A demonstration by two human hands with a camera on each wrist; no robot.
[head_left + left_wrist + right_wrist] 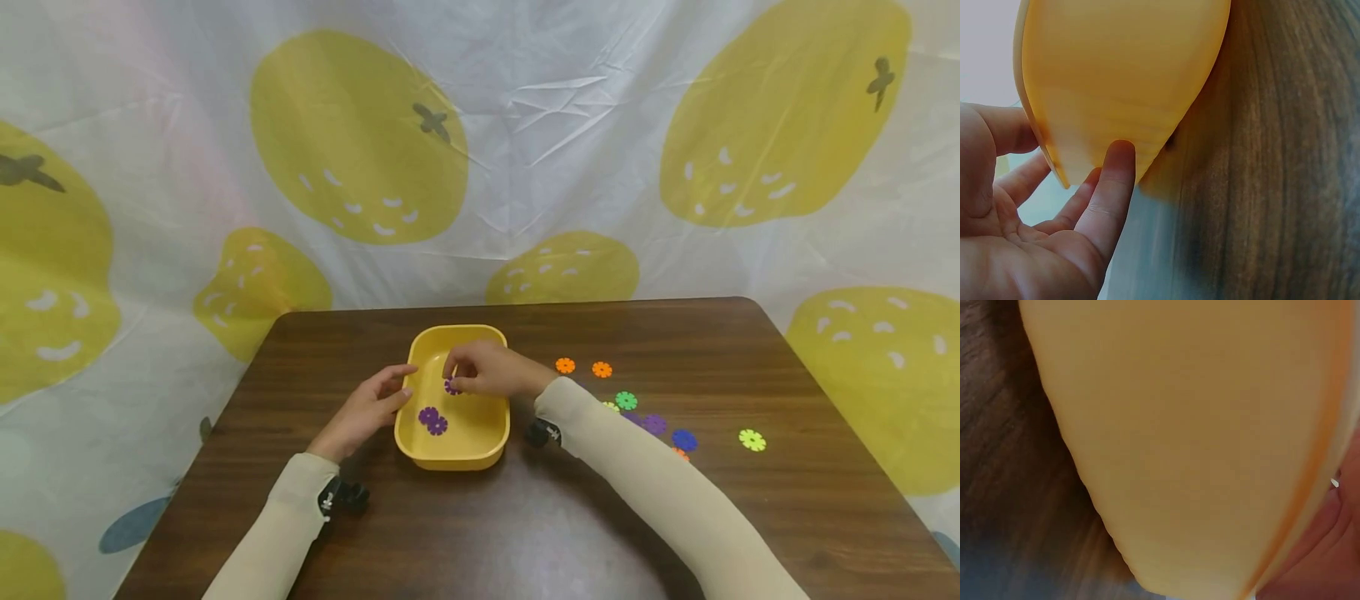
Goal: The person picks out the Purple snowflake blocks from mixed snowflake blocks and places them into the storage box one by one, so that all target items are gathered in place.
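A yellow plastic bin [452, 462] stands on the table, with two purple notched discs [432, 421] on its floor. Over the bin's inside, my right hand [483, 369] pinches another purple notched disc [452, 387] between thumb and fingers. My left hand [369, 410] is at the bin's left side, its fingers spread and touching the rim and outer wall. In the left wrist view a fingertip [1121, 156] lies against the yellow wall. The bin's outer wall [1191, 437] fills most of the right wrist view and hides nearly all of that hand.
Right of the bin, loose notched discs lie scattered: orange ones [602, 369], a green one [626, 401], a purple one [655, 425], a blue one [684, 440] and a yellow-green one [752, 440]. My right sleeve [645, 467] covers part of this group. A fruit-print curtain [525, 167] hangs behind the brown table [480, 533].
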